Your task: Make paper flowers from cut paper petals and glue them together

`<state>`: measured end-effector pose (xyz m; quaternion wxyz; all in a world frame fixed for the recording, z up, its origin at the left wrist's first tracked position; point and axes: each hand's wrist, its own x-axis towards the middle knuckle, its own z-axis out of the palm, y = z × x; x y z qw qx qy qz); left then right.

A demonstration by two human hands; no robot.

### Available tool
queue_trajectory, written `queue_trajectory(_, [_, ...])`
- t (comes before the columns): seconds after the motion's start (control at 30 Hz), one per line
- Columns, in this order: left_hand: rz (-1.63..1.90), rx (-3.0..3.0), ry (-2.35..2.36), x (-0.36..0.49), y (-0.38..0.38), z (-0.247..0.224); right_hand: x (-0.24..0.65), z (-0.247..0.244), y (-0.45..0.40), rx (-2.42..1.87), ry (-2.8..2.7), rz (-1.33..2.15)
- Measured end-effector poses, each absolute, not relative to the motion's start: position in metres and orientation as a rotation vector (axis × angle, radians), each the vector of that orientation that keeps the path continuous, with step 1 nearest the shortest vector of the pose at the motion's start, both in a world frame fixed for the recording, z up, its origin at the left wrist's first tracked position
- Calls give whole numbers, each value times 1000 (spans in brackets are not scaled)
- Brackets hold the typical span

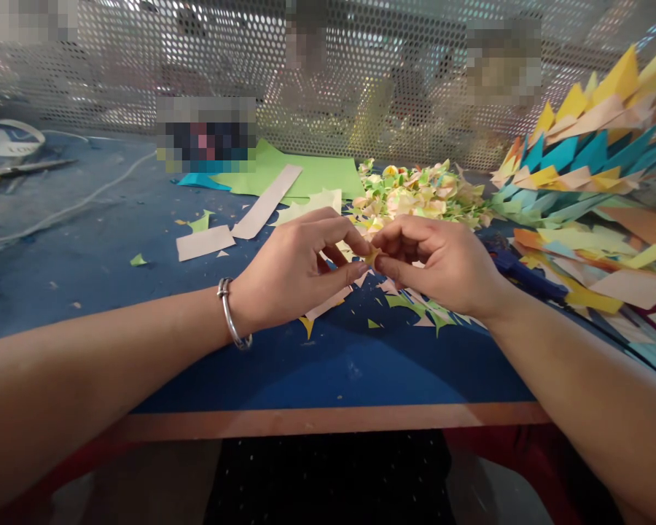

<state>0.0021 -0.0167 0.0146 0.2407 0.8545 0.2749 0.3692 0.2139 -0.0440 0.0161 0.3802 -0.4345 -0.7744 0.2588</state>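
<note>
Both hands meet above the middle of the blue table (pixel 355 364), pinching one small yellowish paper piece (pixel 372 255) between their fingertips. My left hand (pixel 306 259) comes in from the left, thumb and index finger closed on the piece's left side; a silver bangle (pixel 229 313) circles that wrist. My right hand (pixel 440 262) grips the same piece from the right, its other fingers curled. Behind the hands lies a heap of small folded paper pieces (pixel 426 193). Pink and green cut scraps (pixel 415 306) are spread under and in front of the fingers.
Green sheets (pixel 317 171) and pink strips (pixel 267 204) lie behind my left hand. A layered folded-paper construction (pixel 590 146) stands at the back right, near a dark blue tool (pixel 525 273) and loose paper strips (pixel 628 284). White tape roll (pixel 11 138) is far left; perforated metal screen (pixel 361 87) behind.
</note>
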Motion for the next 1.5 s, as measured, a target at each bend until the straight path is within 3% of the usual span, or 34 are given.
queue_trajectory(1.13, [1058,2416,750,2,-10,15,210,15,-47,-1101,-2102,561])
queue_trajectory(1.5, [998,2342,654,1,-7,12,212,18,-49,-1075,-2210,230])
